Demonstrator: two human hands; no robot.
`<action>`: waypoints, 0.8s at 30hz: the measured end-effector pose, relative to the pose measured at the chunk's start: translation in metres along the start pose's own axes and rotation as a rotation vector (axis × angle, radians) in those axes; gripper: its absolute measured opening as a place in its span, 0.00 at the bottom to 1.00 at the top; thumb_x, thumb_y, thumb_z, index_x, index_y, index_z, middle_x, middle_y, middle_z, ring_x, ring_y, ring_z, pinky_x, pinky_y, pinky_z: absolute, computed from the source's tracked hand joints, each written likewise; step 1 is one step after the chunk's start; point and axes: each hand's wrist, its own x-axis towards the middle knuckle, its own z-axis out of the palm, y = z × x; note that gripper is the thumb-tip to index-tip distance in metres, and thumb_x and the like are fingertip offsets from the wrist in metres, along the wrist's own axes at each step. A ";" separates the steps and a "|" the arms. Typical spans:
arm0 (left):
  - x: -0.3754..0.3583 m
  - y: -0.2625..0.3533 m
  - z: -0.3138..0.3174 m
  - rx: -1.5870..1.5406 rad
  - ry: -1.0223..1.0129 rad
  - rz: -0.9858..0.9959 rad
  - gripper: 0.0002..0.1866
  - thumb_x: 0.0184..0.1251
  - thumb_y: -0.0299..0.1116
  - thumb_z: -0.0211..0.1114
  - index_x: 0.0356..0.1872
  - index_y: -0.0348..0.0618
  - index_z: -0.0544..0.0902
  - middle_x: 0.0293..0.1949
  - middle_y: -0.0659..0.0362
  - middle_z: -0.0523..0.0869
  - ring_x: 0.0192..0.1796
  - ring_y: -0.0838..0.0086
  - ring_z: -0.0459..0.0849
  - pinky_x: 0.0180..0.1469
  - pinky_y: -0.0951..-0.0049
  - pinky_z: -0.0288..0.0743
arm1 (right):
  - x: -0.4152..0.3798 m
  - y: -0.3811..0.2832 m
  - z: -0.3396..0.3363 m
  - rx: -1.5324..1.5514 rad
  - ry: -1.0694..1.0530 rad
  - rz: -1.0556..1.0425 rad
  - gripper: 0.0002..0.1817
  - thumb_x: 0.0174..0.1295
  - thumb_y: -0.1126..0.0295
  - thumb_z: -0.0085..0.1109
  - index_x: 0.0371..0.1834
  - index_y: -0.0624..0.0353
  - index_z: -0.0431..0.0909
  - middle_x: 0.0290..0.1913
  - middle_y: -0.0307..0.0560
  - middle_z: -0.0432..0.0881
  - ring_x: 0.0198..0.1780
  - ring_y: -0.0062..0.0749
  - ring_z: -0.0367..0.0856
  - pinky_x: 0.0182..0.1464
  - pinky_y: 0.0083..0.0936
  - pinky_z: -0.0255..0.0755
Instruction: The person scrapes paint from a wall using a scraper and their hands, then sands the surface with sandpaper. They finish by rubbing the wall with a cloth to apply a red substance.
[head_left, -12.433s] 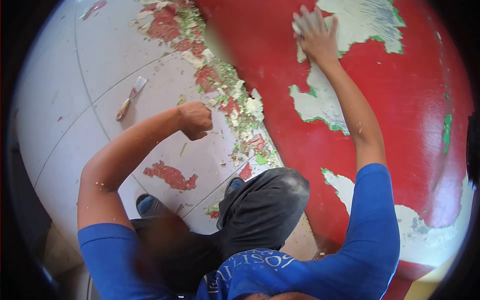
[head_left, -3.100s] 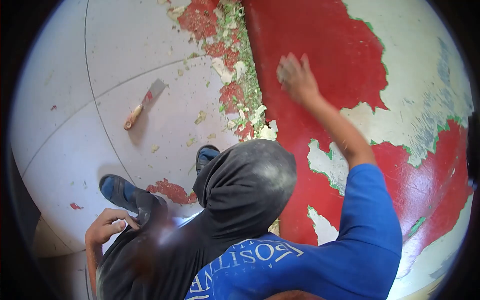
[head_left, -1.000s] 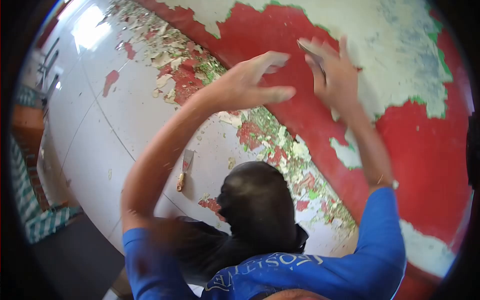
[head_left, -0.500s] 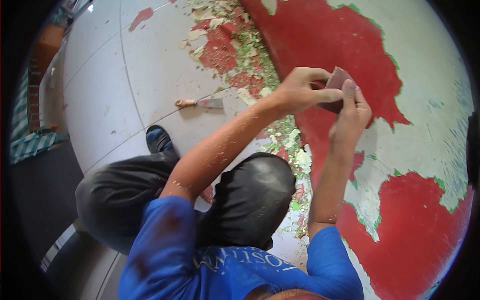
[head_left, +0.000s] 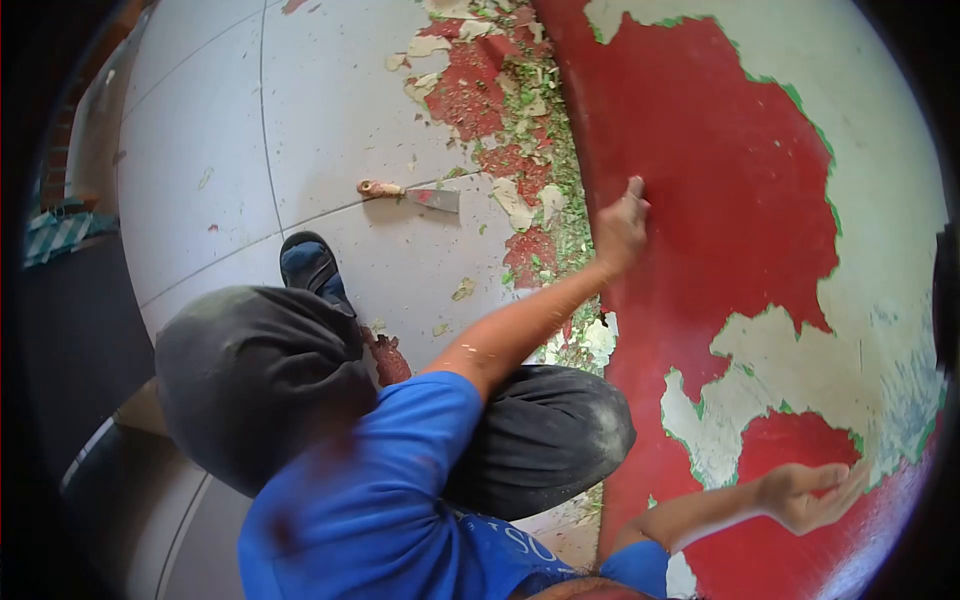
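Observation:
My left hand (head_left: 624,228) is at the lower part of the red wall (head_left: 700,170), fingers curled in and one digit pointing up. What it holds, if anything, is hidden. My right hand (head_left: 815,495) is lower right, fingers stretched out and thumb apart, by the edge between a red patch and the pale peeled coat (head_left: 780,345). Nothing shows in its palm. The folded brown sheet, which looks like sandpaper, is out of sight. A paint scraper (head_left: 425,198) with a wooden handle lies on the tiles, left of my left hand.
Peeled paint flakes (head_left: 540,130) are heaped along the wall's foot. White floor tiles (head_left: 190,170) stretch left. My bent knees (head_left: 560,440) and sandalled foot (head_left: 312,265) are close to the wall. A dark panel (head_left: 75,320) stands at the far left with checked cloth (head_left: 65,235).
My hands have parted from the folded sheet they held together. The left has moved down to the wall; the right has swung down and right. The view has shifted.

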 end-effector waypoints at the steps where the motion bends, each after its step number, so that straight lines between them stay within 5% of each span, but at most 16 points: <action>1: -0.011 0.011 0.020 -0.067 0.044 -0.039 0.31 0.77 0.38 0.53 0.74 0.32 0.59 0.66 0.37 0.70 0.68 0.51 0.71 0.67 0.56 0.65 | 0.004 0.007 0.000 0.020 0.000 -0.007 0.16 0.73 0.68 0.55 0.44 0.74 0.84 0.45 0.60 0.87 0.45 0.44 0.88 0.50 0.34 0.83; 2: -0.017 0.022 0.036 -0.135 0.085 -0.075 0.36 0.79 0.43 0.49 0.77 0.30 0.51 0.75 0.34 0.57 0.79 0.49 0.57 0.77 0.55 0.52 | 0.007 0.011 0.000 -0.038 -0.063 0.006 0.15 0.73 0.66 0.56 0.46 0.70 0.86 0.46 0.58 0.87 0.46 0.43 0.88 0.48 0.32 0.83; 3: -0.017 0.030 0.046 -0.133 0.094 -0.081 0.36 0.79 0.43 0.49 0.77 0.30 0.51 0.75 0.34 0.57 0.79 0.49 0.57 0.77 0.55 0.52 | 0.008 0.013 0.002 -0.100 -0.124 0.022 0.15 0.73 0.65 0.57 0.48 0.65 0.87 0.47 0.56 0.87 0.47 0.42 0.87 0.47 0.31 0.83; 4: -0.014 0.040 0.052 -0.143 0.081 -0.175 0.39 0.79 0.47 0.45 0.77 0.27 0.43 0.77 0.35 0.45 0.80 0.48 0.43 0.79 0.54 0.37 | 0.009 0.001 0.000 -0.285 -0.204 0.037 0.20 0.74 0.55 0.54 0.56 0.55 0.85 0.57 0.54 0.81 0.57 0.43 0.82 0.53 0.35 0.79; 5: -0.007 0.049 0.052 -0.152 0.067 -0.269 0.43 0.79 0.51 0.41 0.76 0.25 0.36 0.79 0.36 0.33 0.82 0.48 0.29 0.80 0.53 0.22 | 0.006 -0.002 0.008 -0.276 -0.205 0.036 0.20 0.74 0.55 0.54 0.56 0.55 0.85 0.57 0.54 0.81 0.57 0.43 0.82 0.53 0.35 0.79; 8: 0.039 0.045 0.043 -0.227 0.136 -0.352 0.44 0.78 0.53 0.41 0.76 0.23 0.40 0.79 0.35 0.37 0.82 0.48 0.32 0.80 0.52 0.23 | -0.015 0.001 0.023 -0.551 -0.221 -0.067 0.32 0.75 0.41 0.40 0.68 0.51 0.76 0.70 0.55 0.69 0.72 0.48 0.65 0.68 0.51 0.60; 11: 0.122 0.018 0.026 -0.261 0.179 -0.355 0.43 0.78 0.53 0.42 0.76 0.23 0.43 0.79 0.35 0.39 0.82 0.49 0.34 0.81 0.54 0.26 | -0.015 0.005 0.023 -0.517 -0.241 -0.082 0.32 0.75 0.43 0.40 0.69 0.53 0.75 0.69 0.56 0.70 0.71 0.50 0.66 0.68 0.53 0.59; 17: 0.241 -0.081 0.001 -0.359 0.142 -0.019 0.37 0.81 0.51 0.38 0.77 0.28 0.48 0.80 0.39 0.47 0.82 0.52 0.42 0.81 0.60 0.33 | -0.012 -0.006 0.028 -0.523 -0.285 -0.098 0.33 0.76 0.44 0.40 0.68 0.61 0.74 0.71 0.63 0.68 0.70 0.57 0.67 0.68 0.56 0.59; 21: 0.117 -0.089 0.042 -0.259 0.201 -0.031 0.35 0.77 0.33 0.48 0.78 0.31 0.46 0.81 0.43 0.44 0.82 0.54 0.41 0.81 0.60 0.35 | -0.015 -0.007 0.028 -0.511 -0.297 -0.107 0.33 0.77 0.48 0.41 0.68 0.67 0.72 0.70 0.67 0.68 0.69 0.61 0.68 0.68 0.58 0.60; 22: 0.069 -0.091 0.054 -0.109 0.143 -0.113 0.38 0.73 0.29 0.51 0.79 0.33 0.43 0.81 0.44 0.43 0.83 0.53 0.40 0.82 0.59 0.34 | -0.025 0.004 0.026 -0.482 -0.236 -0.040 0.34 0.75 0.42 0.41 0.64 0.60 0.78 0.64 0.65 0.76 0.66 0.56 0.73 0.71 0.51 0.58; 24: 0.022 -0.077 0.057 0.009 0.124 -0.187 0.35 0.75 0.30 0.44 0.79 0.32 0.43 0.81 0.45 0.42 0.83 0.57 0.39 0.81 0.63 0.33 | -0.015 -0.010 0.033 -0.502 -0.218 -0.063 0.34 0.75 0.42 0.41 0.64 0.60 0.79 0.64 0.65 0.76 0.66 0.56 0.73 0.70 0.50 0.59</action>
